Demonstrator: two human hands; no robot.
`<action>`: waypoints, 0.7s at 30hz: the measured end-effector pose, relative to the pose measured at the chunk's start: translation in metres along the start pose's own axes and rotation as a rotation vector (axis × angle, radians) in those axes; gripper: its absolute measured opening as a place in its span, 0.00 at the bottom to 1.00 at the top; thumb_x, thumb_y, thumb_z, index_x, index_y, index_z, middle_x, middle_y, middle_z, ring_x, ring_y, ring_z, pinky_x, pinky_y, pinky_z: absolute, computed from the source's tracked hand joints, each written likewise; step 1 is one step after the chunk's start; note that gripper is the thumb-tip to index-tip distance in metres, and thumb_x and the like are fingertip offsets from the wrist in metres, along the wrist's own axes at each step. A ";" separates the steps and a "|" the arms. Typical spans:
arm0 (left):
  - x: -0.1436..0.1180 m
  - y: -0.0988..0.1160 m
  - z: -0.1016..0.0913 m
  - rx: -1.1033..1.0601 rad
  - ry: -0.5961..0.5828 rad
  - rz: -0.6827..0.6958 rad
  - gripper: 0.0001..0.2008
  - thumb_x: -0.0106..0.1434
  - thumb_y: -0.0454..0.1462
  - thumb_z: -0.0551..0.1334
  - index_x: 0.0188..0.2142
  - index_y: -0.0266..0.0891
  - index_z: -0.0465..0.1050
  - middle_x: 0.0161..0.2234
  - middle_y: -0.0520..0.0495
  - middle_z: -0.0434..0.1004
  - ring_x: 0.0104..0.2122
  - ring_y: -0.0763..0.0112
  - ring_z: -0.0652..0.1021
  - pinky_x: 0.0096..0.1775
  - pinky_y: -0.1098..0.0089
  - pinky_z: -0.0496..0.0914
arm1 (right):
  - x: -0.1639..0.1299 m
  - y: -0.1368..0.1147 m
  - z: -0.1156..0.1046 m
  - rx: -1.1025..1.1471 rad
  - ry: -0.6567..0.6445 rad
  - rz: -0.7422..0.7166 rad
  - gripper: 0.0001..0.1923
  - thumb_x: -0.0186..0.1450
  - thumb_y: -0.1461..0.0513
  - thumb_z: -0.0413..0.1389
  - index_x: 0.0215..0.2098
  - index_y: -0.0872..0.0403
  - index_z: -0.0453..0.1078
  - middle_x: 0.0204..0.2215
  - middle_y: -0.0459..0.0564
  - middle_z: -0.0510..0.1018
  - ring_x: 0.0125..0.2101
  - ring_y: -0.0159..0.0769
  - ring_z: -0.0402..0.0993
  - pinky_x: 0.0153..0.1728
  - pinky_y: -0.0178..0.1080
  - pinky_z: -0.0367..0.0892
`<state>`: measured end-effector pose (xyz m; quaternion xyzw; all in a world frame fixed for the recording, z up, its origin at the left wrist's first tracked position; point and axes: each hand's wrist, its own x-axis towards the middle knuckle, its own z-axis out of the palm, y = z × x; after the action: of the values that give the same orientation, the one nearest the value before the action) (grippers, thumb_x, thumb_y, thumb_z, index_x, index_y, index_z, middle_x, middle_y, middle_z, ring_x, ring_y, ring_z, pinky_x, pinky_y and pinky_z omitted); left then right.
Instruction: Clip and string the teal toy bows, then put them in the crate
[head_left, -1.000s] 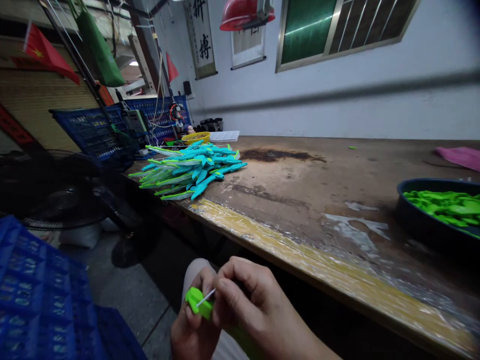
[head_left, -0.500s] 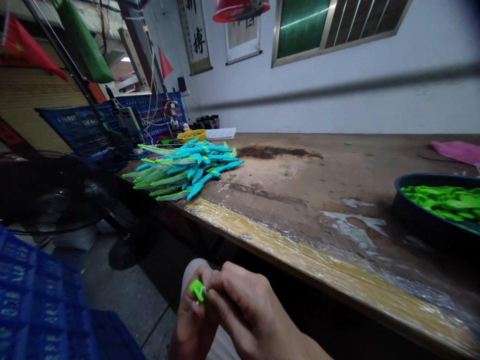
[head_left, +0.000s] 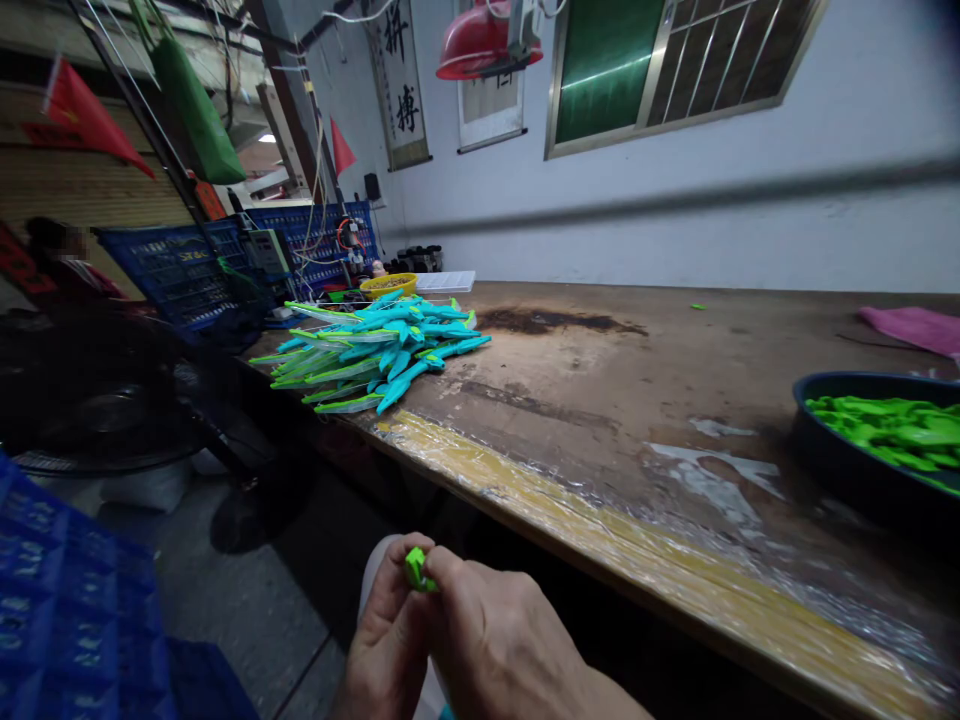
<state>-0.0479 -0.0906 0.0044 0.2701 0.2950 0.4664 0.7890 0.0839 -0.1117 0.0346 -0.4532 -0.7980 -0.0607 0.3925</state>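
Observation:
A small bright green plastic piece [head_left: 416,568] pokes out between my hands, low in the view and off the table's front edge. The fingers of my left hand [head_left: 386,645] are closed around it from the left. My right hand [head_left: 502,620] presses against it from the right, fingers curled and pinching; its fingertips are partly hidden behind its own knuckles. Below the hands, a sliver of turquoise [head_left: 448,712] shows at the bottom edge. My knee [head_left: 373,570] in light cloth lies behind the left hand.
Turquoise and green toy-like parts [head_left: 390,350] lie piled on the wooden table [head_left: 570,380]. A dark tub [head_left: 806,420] of green pieces stands right, near a pink cloth [head_left: 907,328]. Blue crates [head_left: 75,600] and a fan [head_left: 112,400] are left. A person [head_left: 71,265] is in the background.
The view has tilted up slightly, so the table sits lower. My hands have turned the green piece and drawn closer together around it. The white loop seen on it earlier is hardly visible now.

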 end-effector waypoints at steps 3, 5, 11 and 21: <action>-0.001 0.002 0.001 0.016 -0.011 -0.048 0.17 0.58 0.42 0.72 0.47 0.48 0.77 0.38 0.49 0.78 0.36 0.68 0.78 0.43 0.69 0.71 | 0.001 0.000 -0.003 -0.083 -0.040 -0.035 0.11 0.67 0.71 0.46 0.48 0.60 0.60 0.29 0.51 0.77 0.22 0.39 0.73 0.17 0.40 0.62; -0.001 0.004 0.002 0.009 -0.042 -0.067 0.16 0.58 0.42 0.72 0.46 0.48 0.77 0.36 0.50 0.77 0.36 0.69 0.77 0.42 0.71 0.70 | 0.003 0.000 -0.005 -0.131 -0.041 -0.054 0.13 0.64 0.72 0.47 0.47 0.60 0.62 0.28 0.51 0.77 0.21 0.39 0.71 0.15 0.41 0.61; 0.004 0.006 0.005 0.038 -0.079 -0.112 0.14 0.58 0.43 0.72 0.43 0.49 0.77 0.29 0.54 0.72 0.36 0.71 0.76 0.44 0.72 0.68 | 0.002 0.000 0.006 -0.276 0.137 -0.053 0.17 0.63 0.75 0.44 0.47 0.63 0.64 0.24 0.49 0.71 0.19 0.38 0.67 0.14 0.40 0.54; 0.007 -0.005 0.011 0.170 -0.081 0.041 0.20 0.64 0.42 0.67 0.54 0.49 0.70 0.41 0.48 0.79 0.40 0.66 0.78 0.46 0.69 0.70 | 0.015 0.012 -0.010 -0.082 0.254 -0.064 0.06 0.68 0.71 0.47 0.39 0.55 0.61 0.28 0.49 0.67 0.27 0.37 0.64 0.27 0.38 0.62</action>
<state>-0.0345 -0.0880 0.0073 0.3609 0.2959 0.4443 0.7648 0.0949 -0.0993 0.0490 -0.4320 -0.7527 -0.1624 0.4694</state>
